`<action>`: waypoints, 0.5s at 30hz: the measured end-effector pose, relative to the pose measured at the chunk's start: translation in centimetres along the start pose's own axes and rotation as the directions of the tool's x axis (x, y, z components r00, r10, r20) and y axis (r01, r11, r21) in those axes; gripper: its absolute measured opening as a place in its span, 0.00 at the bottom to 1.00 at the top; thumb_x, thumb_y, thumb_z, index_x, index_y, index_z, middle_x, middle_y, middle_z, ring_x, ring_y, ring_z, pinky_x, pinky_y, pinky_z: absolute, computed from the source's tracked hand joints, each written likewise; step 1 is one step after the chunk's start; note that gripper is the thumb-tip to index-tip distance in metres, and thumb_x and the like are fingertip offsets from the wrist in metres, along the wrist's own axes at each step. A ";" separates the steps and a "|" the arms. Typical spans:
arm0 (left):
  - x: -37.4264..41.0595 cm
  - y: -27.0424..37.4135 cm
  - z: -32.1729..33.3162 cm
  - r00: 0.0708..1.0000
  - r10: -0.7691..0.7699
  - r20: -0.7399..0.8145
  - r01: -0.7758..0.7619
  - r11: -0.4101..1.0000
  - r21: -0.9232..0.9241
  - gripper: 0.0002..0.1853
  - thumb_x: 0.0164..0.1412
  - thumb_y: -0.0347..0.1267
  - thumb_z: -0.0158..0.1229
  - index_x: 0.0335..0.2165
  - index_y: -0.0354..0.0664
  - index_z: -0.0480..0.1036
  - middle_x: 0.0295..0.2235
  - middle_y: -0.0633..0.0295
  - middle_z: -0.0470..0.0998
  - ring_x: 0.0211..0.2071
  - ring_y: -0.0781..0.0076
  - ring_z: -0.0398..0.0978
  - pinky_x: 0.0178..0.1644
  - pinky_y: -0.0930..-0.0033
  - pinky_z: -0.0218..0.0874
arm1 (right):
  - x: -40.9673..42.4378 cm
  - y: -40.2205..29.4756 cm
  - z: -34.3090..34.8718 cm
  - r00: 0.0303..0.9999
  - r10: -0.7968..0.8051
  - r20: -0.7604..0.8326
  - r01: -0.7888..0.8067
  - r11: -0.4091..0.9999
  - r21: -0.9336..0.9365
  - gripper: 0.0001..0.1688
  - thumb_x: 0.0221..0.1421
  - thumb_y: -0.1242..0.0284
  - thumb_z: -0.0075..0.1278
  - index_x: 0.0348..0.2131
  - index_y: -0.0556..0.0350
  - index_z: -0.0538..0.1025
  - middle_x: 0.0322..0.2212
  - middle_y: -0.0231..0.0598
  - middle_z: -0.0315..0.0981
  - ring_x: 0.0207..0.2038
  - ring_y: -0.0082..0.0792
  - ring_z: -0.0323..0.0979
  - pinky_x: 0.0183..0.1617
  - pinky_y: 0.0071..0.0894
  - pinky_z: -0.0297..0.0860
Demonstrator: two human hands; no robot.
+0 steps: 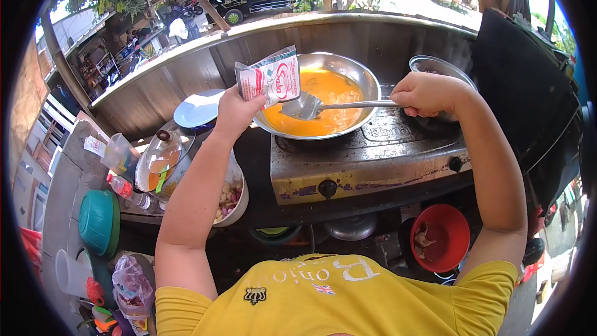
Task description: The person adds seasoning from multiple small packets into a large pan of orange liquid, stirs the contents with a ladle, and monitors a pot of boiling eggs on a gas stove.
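Note:
My left hand [240, 109] grips a plastic packet of Sasa seasoning powder [270, 77] above the left part of a wide metal wok [368, 72]. Orange-yellow liquid [333, 86] fills much of the wok, which sits on the left burner of a two-burner Rinnai gas stove [298, 168]. My right hand [419, 95] is closed on the handle of a metal spatula [305, 106], whose blade is at the liquid's left side, under the packet. Behind my right hand a steaming pot [438, 63] stands on the right burner, its contents partly hidden.
Left of the stove are a tub of shallots and garlic [233, 200], a lidded pot [163, 156], a light blue plate [198, 107] and a plastic bottle [128, 191]. A red bucket [440, 238] stands low at right. A metal windscreen [186, 70] rises behind the stove.

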State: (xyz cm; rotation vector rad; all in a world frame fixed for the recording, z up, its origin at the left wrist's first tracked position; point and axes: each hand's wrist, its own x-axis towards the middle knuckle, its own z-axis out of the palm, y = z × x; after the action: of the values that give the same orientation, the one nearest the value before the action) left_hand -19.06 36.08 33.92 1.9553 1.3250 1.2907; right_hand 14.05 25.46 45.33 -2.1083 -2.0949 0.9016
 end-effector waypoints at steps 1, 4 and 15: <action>0.0 0.1 0.0 1.000 0.012 -0.002 -0.012 1.000 0.013 0.17 0.42 0.34 0.60 0.32 0.34 0.74 0.28 0.53 0.78 0.30 0.65 0.76 0.38 0.68 0.64 | 0.0 0.0 -0.2 1.000 0.003 0.004 -0.003 1.000 -0.003 0.15 0.57 0.68 0.39 0.26 0.60 0.73 0.14 0.26 0.61 0.13 0.17 0.54 0.16 0.19 0.53; -0.2 0.5 -0.2 1.000 0.023 -0.019 -0.022 0.997 0.079 0.17 0.42 0.35 0.59 0.32 0.35 0.75 0.27 0.52 0.78 0.30 0.63 0.76 0.37 0.67 0.64 | 0.1 -0.3 -0.4 1.000 0.002 0.013 -0.002 1.000 -0.008 0.15 0.56 0.67 0.40 0.25 0.59 0.73 0.13 0.26 0.60 0.13 0.17 0.54 0.16 0.19 0.53; -0.9 2.1 -0.9 0.999 0.017 -0.046 -0.008 0.984 0.176 0.16 0.44 0.35 0.60 0.30 0.33 0.75 0.25 0.54 0.78 0.27 0.69 0.76 0.34 0.69 0.64 | -0.2 -0.2 -0.3 1.000 -0.008 0.003 0.008 0.999 0.038 0.15 0.55 0.68 0.40 0.23 0.60 0.72 0.13 0.27 0.60 0.12 0.16 0.53 0.14 0.18 0.51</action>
State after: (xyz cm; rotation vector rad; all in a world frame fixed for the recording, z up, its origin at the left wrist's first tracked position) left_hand -18.90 34.22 35.56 2.0645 1.4973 1.2713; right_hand 14.02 25.40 45.76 -2.0798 -2.0687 0.9365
